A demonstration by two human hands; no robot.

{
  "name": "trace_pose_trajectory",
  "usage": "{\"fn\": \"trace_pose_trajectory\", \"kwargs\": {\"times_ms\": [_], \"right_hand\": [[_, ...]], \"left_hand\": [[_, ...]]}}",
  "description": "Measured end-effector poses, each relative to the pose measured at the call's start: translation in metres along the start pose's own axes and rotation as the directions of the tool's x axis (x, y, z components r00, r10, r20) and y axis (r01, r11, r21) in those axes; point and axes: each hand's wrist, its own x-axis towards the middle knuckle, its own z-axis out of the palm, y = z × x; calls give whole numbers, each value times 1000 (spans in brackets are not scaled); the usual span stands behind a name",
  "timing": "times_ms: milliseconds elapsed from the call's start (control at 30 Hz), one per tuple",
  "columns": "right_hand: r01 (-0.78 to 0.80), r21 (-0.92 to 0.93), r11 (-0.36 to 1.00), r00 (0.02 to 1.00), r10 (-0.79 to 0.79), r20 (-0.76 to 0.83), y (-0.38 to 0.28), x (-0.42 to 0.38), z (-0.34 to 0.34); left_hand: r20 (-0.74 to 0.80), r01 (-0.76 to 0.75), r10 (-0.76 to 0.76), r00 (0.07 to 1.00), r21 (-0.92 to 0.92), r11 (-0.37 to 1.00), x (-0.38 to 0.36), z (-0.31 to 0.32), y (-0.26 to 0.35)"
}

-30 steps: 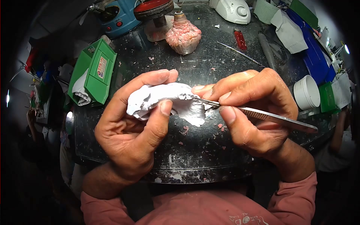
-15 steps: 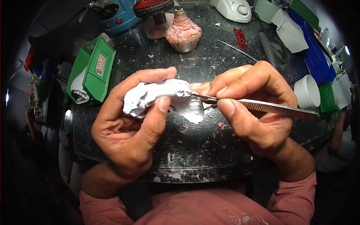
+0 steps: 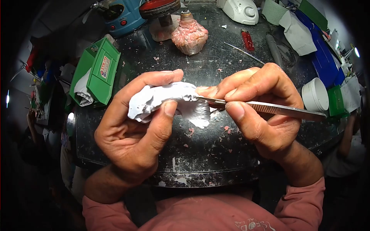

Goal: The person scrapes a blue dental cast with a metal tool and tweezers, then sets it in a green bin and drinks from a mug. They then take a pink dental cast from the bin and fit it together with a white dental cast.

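Note:
My left hand (image 3: 133,133) is wrapped round a white plaster dental cast (image 3: 160,94), thumb on its near side and fingers along the far side. The cast is held above the dark bench, and its ridged face shows at the right. In my right hand (image 3: 266,102), a metal scalpel (image 3: 287,109) with a ribbed flat handle is pinched between thumb and fingers. Its tip meets the upper right edge of the cast, and my right fingertips are close against that edge. The exact contact of the blade is too small to make out.
A burner lamp crusted with pink wax (image 3: 189,36) stands at the back. To the left is a green bin (image 3: 110,73); a white tub (image 3: 315,94) is at the right. A thin metal tool (image 3: 244,52) and a red object (image 3: 248,40) lie behind my right hand.
Hardly anything differs. The scalpel and my right hand have shifted very slightly, with the tip still at the cast's edge; the view has moved a little.

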Motion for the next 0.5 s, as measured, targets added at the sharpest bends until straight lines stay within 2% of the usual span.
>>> {"fn": "trace_pose_trajectory", "kwargs": {"times_ms": [300, 400, 500], "right_hand": [[21, -55, 998, 999, -20, 31, 1, 1, -3], [32, 15, 999, 999, -32, 17, 3, 1, -1], [41, -1, 999, 999, -41, 23, 4, 1, -1]], "left_hand": [[-4, 29, -30, 1000, -35, 999, 0, 0, -1], [1, -1, 1, 1000, -21, 1000, 1, -1, -4], [-6, 7, -8, 1000, -40, 999, 1, -1, -8]]}}
